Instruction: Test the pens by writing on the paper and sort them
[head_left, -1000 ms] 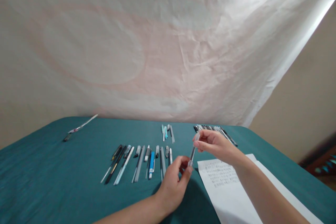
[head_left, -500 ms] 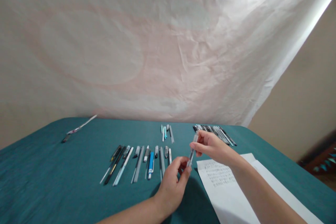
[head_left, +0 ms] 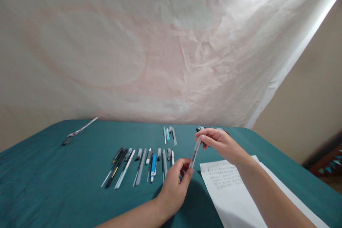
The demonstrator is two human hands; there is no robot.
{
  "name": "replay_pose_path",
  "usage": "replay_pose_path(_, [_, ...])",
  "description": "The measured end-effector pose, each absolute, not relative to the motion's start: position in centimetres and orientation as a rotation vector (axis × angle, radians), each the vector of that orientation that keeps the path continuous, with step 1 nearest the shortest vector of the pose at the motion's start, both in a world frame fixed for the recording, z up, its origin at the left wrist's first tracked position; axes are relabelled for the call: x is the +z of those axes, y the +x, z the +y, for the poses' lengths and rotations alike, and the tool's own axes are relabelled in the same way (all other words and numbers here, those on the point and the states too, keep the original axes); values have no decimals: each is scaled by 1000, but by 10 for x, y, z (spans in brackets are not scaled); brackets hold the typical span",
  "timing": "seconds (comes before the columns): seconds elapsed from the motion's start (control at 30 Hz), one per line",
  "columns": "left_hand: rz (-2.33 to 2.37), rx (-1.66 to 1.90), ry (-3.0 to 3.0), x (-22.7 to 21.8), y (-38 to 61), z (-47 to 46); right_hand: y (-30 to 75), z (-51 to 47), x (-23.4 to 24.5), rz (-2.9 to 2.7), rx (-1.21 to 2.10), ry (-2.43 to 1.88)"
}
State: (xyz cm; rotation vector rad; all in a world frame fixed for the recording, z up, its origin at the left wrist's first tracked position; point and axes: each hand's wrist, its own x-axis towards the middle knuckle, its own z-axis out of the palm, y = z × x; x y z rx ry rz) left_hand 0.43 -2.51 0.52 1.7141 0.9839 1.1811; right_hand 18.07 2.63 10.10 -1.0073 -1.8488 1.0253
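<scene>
A clear pen point(head_left: 195, 152) is held between both hands above the teal table point(head_left: 53, 178). My left hand point(head_left: 175, 185) pinches its lower end with thumb and fingers. The upper end is gripped by the closed fingertips of my right hand point(head_left: 221, 144). The pen stands tilted, top leaning right. A row of several pens and caps point(head_left: 139, 165) lies just left of my left hand.
A white sheet with handwriting point(head_left: 227, 181) lies under my right forearm. A small group of pens point(head_left: 169, 135) sits farther back, with more pens behind my right hand. A single pen point(head_left: 78, 131) lies at the far left. A white cloth hangs behind.
My right hand has slid a little up and back along the pen. The pen's lower end stays pinched in my left hand.
</scene>
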Motion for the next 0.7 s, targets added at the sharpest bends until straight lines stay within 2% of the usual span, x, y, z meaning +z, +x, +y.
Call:
replay_pose_path(0.13, [966, 1191, 1718, 4, 4, -24, 180, 28, 95, -1790, 1007, -1056])
replay_pose_path(0.33, [955, 1183, 1703, 5, 5, -23, 180, 25, 97, -1780, 1243, -985])
replay_pose_path(0.57, [962, 1160, 1702, 4, 5, -23, 174, 30, 91, -1749, 1114, -1089])
replay_pose_path(0.7, [959, 1166, 1688, 5, 4, -22, 177, 28, 93, -1720, 1255, -1027])
